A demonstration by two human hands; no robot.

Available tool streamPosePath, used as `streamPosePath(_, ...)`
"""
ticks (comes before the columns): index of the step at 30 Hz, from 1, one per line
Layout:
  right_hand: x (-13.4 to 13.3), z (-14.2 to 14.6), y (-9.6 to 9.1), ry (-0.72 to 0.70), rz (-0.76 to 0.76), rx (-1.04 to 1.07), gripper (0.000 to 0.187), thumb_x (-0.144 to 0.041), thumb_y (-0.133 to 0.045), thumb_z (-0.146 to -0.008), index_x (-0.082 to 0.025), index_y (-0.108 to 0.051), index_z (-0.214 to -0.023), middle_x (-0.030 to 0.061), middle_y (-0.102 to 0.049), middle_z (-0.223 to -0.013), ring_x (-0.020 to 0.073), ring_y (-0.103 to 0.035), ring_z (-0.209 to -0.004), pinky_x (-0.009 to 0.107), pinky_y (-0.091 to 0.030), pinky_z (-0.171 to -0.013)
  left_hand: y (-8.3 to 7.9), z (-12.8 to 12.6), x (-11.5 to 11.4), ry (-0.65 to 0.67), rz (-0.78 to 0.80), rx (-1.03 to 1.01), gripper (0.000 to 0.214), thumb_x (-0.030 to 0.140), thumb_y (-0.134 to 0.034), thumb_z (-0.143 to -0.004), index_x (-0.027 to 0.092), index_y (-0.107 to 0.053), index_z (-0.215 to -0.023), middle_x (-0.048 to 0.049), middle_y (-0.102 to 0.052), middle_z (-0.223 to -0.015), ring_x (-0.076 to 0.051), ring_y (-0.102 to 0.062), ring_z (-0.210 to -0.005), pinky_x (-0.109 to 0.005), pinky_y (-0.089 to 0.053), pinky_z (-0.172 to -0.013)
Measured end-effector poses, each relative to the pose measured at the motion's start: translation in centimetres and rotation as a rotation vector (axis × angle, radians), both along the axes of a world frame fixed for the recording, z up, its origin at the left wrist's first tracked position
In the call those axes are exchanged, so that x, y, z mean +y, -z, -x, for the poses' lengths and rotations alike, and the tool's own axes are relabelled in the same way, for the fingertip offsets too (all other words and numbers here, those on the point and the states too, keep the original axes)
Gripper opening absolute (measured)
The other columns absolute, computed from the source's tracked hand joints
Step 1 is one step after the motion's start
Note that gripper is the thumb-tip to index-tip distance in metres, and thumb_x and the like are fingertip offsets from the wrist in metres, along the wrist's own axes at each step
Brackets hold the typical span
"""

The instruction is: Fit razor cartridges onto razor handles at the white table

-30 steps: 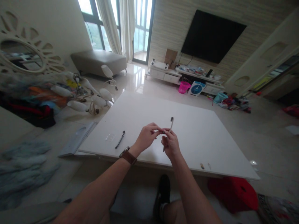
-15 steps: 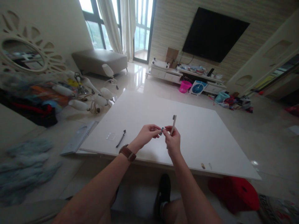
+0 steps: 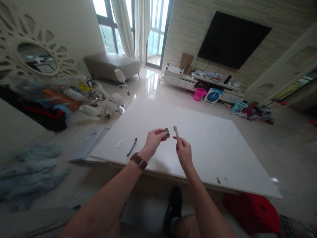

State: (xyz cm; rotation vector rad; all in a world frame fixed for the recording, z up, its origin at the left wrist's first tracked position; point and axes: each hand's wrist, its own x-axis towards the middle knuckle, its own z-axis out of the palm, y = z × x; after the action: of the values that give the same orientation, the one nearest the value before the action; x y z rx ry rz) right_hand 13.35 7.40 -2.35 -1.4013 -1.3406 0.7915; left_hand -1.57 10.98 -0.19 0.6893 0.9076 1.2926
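Note:
My left hand [image 3: 153, 141], with a brown watch strap at the wrist, pinches a small dark green and black razor cartridge [image 3: 167, 132] between thumb and fingers. Close to its right, my right hand [image 3: 183, 150] grips a pale toothbrush [image 3: 176, 131], bristle head up and facing the cartridge. A small gap separates brush and cartridge. Both hands are over the white table [image 3: 198, 132]. Left of my left hand lies a dark razor handle [image 3: 132, 147], beside a clear plastic piece [image 3: 121, 144].
Near the table's front right edge are a small yellow and dark piece [image 3: 218, 180] and a clear piece [image 3: 226, 180]. A red stool [image 3: 252, 210] stands below that edge. A lamp fixture [image 3: 109, 105] with several white shades is beyond the left side.
My hands have moved apart a little. The toothbrush has tipped and been lowered toward the cartridge, which now shows more clearly in my left fingers. The view has shifted slightly.

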Motion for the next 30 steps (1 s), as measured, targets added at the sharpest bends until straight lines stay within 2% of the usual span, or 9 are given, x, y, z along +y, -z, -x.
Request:
streamPosePath(3,-0.6,0.4,-0.3,-0.047,-0.025,-0.058,0.042,-0.055,-0.053,-0.094,-0.017,-0.069,-0.100,-0.0026,-0.049,-0.062,0.0120,-0.043,-0.053,0.023,-0.030,-0.047,-0.1,0.2,0.1,-0.043,0.024,-0.054,0.023,0.022,-0.081,-0.066,0.008,-0.073,-0.083,-0.0113,-0.073,-0.084,-0.019,-0.071,-0.075,-0.033,-0.054,-0.079)
streamPosePath(6,-0.9,0.5,-0.6,-0.057,-0.058,-0.173,0.036,-0.050,-0.053,-0.096,-0.019,-0.068,-0.090,-0.0026,-0.051,-0.062,0.0119,-0.045,-0.054,0.023,-0.030,-0.050,0.0,0.2,0.1,-0.032,0.010,-0.051,0.025,0.024,-0.081,-0.065,0.008,-0.074,-0.083,-0.0124,-0.074,-0.085,-0.019,-0.071,-0.076,-0.033,-0.054,-0.079)
streamPosePath(9,-0.9,0.2,-0.7,-0.010,-0.078,-0.243,0.035,-0.048,-0.051,-0.098,-0.019,-0.068,-0.088,-0.0023,-0.053,-0.061,0.0119,-0.045,-0.052,0.024,-0.029,-0.050,0.0,0.1,0.0,-0.016,-0.025,0.039,0.026,0.025,-0.081,-0.065,0.007,-0.075,-0.083,-0.0125,-0.074,-0.082,-0.018,-0.069,-0.073,-0.031,-0.054,-0.075)
streamPosePath(13,-0.7,-0.3,-0.9,0.077,-0.107,-0.227,0.035,-0.048,-0.049,-0.098,-0.019,-0.068,-0.091,-0.0007,-0.057,-0.065,0.0128,-0.049,-0.054,0.024,-0.031,-0.051,-0.1,-0.1,-0.1,0.001,-0.047,0.131,0.024,0.026,-0.080,-0.067,0.008,-0.076,-0.081,-0.0122,-0.073,-0.078,-0.017,-0.067,-0.070,-0.030,-0.053,-0.072)
streamPosePath(18,-0.8,-0.6,-1.0,-0.037,-0.057,-0.252,0.037,-0.049,-0.050,-0.096,-0.019,-0.069,-0.086,-0.0019,-0.053,-0.061,0.0128,-0.047,-0.053,0.024,-0.030,-0.050,0.0,-0.1,-0.3,0.026,-0.082,0.170,0.025,0.030,-0.079,-0.069,0.010,-0.078,-0.084,-0.0112,-0.074,-0.079,-0.017,-0.066,-0.072,-0.030,-0.052,-0.073)
streamPosePath(23,-0.8,-0.8,-1.2,0.098,-0.074,-0.271,0.036,-0.048,-0.049,-0.097,-0.019,-0.067,-0.086,-0.0006,-0.056,-0.063,0.0132,-0.047,-0.054,0.025,-0.029,-0.051,0.1,-0.1,-0.3,0.041,-0.061,0.179,0.022,0.029,-0.079,-0.068,0.010,-0.078,-0.079,-0.0113,-0.073,-0.077,-0.017,-0.066,-0.071,-0.030,-0.052,-0.072)
streamPosePath(28,-0.6,-0.6,-1.0,-0.035,-0.063,-0.252,0.038,-0.051,-0.049,-0.097,-0.019,-0.069,-0.089,-0.0013,-0.054,-0.062,0.0135,-0.045,-0.053,0.025,-0.030,-0.052,0.0,-0.1,-0.3,0.047,-0.056,0.156,0.022,0.028,-0.079,-0.069,0.010,-0.078,-0.081,-0.0120,-0.074,-0.080,-0.017,-0.066,-0.072,-0.030,-0.052,-0.074)
streamPosePath(30,-0.4,-0.6,-0.9,0.001,-0.058,-0.280,0.038,-0.050,-0.049,-0.097,-0.019,-0.069,-0.088,-0.0008,-0.055,-0.062,0.0138,-0.046,-0.054,0.026,-0.030,-0.052,0.0,-0.1,-0.2,0.045,-0.045,0.134,0.021,0.027,-0.080,-0.068,0.010,-0.078,-0.080,-0.0122,-0.073,-0.079,-0.017,-0.066,-0.072,-0.030,-0.052,-0.074)
